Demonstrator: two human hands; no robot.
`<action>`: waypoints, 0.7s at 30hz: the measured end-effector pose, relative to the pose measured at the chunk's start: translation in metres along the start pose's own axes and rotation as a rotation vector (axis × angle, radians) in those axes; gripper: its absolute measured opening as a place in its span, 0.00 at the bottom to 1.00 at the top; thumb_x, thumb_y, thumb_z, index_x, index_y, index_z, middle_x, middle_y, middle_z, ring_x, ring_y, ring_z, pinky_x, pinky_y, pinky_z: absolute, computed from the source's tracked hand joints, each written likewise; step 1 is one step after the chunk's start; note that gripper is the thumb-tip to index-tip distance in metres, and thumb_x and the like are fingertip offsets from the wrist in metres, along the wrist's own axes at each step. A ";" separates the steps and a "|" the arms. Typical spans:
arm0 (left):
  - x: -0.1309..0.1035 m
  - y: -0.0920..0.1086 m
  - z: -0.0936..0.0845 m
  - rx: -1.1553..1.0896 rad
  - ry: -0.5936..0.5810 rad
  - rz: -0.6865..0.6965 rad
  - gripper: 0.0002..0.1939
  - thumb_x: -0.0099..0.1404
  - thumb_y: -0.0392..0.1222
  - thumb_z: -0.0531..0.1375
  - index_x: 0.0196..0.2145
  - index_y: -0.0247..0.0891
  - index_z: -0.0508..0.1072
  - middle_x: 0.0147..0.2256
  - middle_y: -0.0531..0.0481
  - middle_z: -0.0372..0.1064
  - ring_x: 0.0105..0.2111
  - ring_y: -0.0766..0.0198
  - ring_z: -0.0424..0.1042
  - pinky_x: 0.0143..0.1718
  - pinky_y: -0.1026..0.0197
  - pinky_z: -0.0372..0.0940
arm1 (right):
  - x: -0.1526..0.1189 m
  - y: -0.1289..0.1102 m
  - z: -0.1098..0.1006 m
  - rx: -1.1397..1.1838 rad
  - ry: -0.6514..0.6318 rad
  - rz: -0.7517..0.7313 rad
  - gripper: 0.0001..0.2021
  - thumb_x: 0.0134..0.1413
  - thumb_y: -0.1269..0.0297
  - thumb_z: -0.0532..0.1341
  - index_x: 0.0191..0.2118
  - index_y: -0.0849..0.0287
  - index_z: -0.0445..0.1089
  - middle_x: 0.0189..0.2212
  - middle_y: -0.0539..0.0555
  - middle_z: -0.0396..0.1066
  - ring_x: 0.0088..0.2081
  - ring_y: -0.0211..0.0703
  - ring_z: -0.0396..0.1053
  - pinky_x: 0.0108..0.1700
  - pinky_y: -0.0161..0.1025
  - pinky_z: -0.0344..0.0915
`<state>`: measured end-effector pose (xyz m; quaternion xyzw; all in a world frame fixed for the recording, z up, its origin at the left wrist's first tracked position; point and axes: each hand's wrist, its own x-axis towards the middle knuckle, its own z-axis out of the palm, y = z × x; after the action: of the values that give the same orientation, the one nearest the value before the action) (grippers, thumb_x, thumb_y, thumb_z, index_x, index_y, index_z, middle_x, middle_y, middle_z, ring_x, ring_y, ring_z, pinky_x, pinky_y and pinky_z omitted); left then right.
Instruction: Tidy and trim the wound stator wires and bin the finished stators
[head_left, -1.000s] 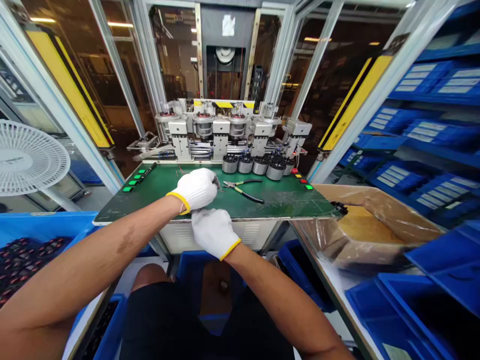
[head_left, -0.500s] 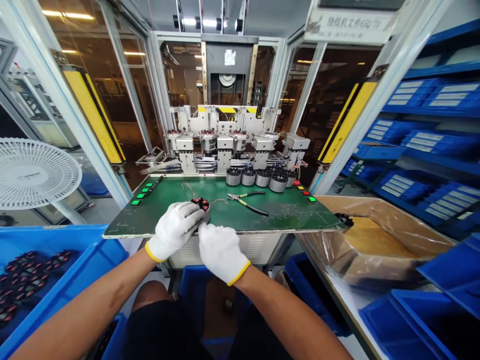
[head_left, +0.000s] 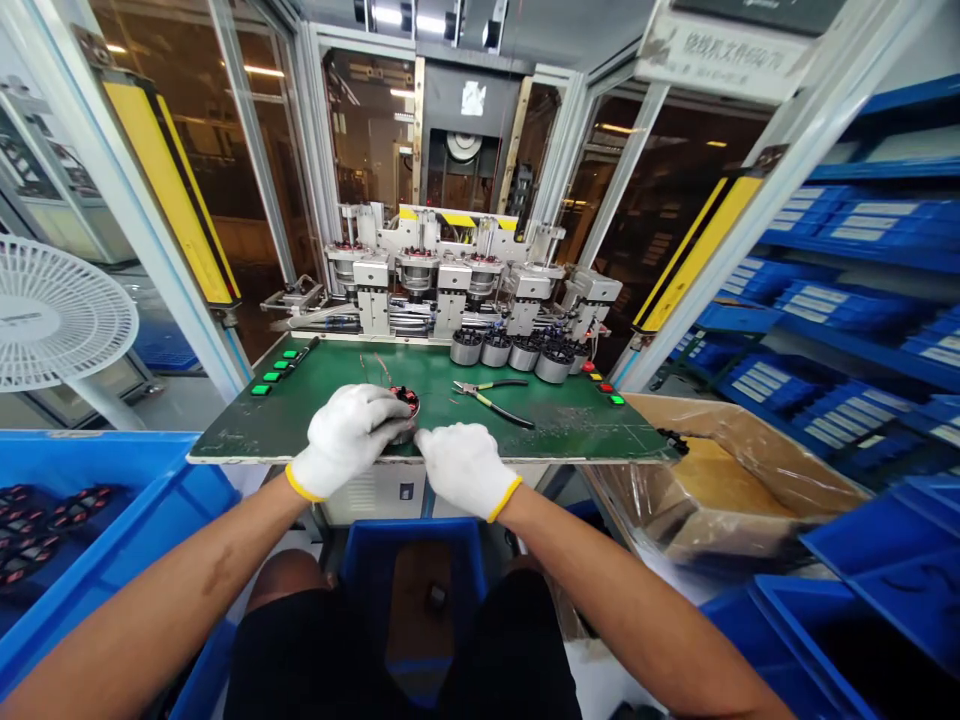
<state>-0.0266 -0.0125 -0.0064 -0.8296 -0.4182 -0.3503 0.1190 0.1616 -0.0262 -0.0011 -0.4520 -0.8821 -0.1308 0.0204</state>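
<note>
On the green worktop (head_left: 300, 420), my gloved left hand (head_left: 349, 432) wraps around a motor stator (head_left: 406, 400) near the front edge. The stator has a grey metal ring, black inner parts and copper windings, and loose copper wires rise from its far side. Close to its right side is my gloved right hand (head_left: 466, 462), thumb and fingers pinched together. Whatever the pinch holds, if anything, is too small to make out. Diagonal cutters (head_left: 471, 388) with green-and-black handles lie spread on the worktop, beyond the right hand.
Several grey stators (head_left: 523, 352) stand at the back right, before the winding machine (head_left: 454, 285). Lit green buttons (head_left: 275, 376) line the left side. A blue bin (head_left: 172, 500) with wound parts is at left, and a plastic-lined carton (head_left: 742, 430) at right.
My right hand has moved slightly right, away from the stator. My left hand stays on the stator, which shows more of its windings. The view has shifted a little.
</note>
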 end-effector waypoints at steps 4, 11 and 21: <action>0.026 0.010 -0.018 -0.032 -0.283 -0.212 0.10 0.60 0.50 0.60 0.31 0.44 0.77 0.33 0.53 0.75 0.34 0.60 0.73 0.32 0.61 0.63 | 0.002 -0.030 0.008 0.131 0.019 0.034 0.07 0.57 0.66 0.53 0.37 0.60 0.67 0.31 0.57 0.72 0.33 0.53 0.72 0.32 0.42 0.64; 0.009 0.004 -0.020 -0.180 -0.228 -0.085 0.11 0.62 0.44 0.58 0.41 0.42 0.74 0.41 0.50 0.74 0.41 0.61 0.72 0.43 0.60 0.65 | -0.022 -0.017 -0.023 0.093 0.188 0.127 0.19 0.69 0.55 0.42 0.51 0.57 0.64 0.36 0.56 0.72 0.33 0.48 0.71 0.33 0.39 0.62; 0.009 0.010 -0.006 -0.086 -0.141 -0.270 0.10 0.57 0.50 0.63 0.29 0.40 0.73 0.32 0.51 0.73 0.33 0.59 0.71 0.33 0.58 0.64 | 0.007 0.006 -0.007 0.012 -0.003 -0.025 0.14 0.65 0.67 0.47 0.41 0.59 0.69 0.33 0.58 0.72 0.35 0.49 0.71 0.34 0.40 0.63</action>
<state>-0.0178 -0.0162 0.0050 -0.7926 -0.5180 -0.3215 0.0057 0.1619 -0.0193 0.0078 -0.4413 -0.8884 -0.1249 0.0200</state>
